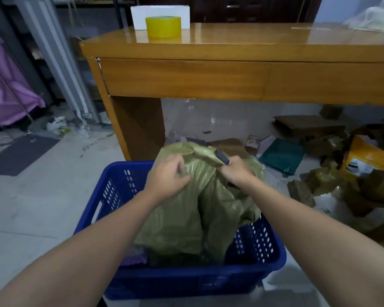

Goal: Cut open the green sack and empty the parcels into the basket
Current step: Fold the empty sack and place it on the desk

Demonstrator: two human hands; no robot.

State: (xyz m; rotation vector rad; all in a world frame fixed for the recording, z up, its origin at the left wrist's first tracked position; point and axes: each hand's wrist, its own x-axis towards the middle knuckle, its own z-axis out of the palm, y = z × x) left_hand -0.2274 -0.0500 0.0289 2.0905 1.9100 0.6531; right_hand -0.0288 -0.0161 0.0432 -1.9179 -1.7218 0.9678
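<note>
The green woven sack [186, 218] stands upright inside the blue plastic basket [253, 271], its bunched top raised above the rim. My left hand [166, 176] grips the sack's top on the left side. My right hand [235, 171] clutches the sack's top on the right and also holds a dark cutter [222, 157], whose end pokes out above the fist. A bit of purple parcel [135, 255] shows in the basket at the sack's lower left. The sack hides the rest of the basket's contents.
A wooden desk [231, 78] stands right behind the basket, with a yellow tape roll [163, 26] on top. Cardboard pieces, a teal bag [282, 155] and a yellow package [368, 156] litter the floor at right. A dark mat [20, 154] lies at left.
</note>
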